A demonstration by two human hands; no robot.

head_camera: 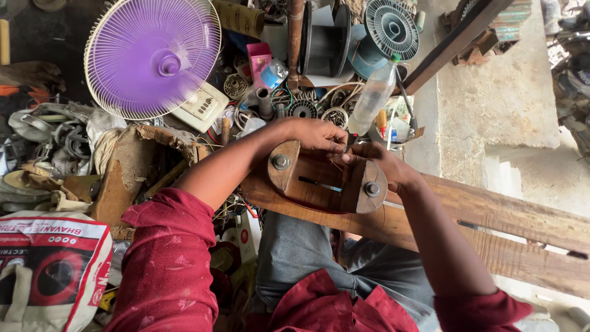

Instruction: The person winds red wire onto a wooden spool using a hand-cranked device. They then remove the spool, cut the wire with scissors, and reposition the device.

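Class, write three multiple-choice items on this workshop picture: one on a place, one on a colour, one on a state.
1. Where does the clear plastic bottle stand?
A. beyond the hands
B. on the person's lap
C. inside the printed sack

2. What colour are the fan blades?
A. green
B. purple
C. black

3. How are the hands placed?
A. both meet at the wooden former's far edge
B. both rest on the knees
C. one holds the fan

Answers: 1 A, it rises just behind the fingers. 2 B, purple shows through the white grille. 3 A, the left hand and right hand pinch together there.
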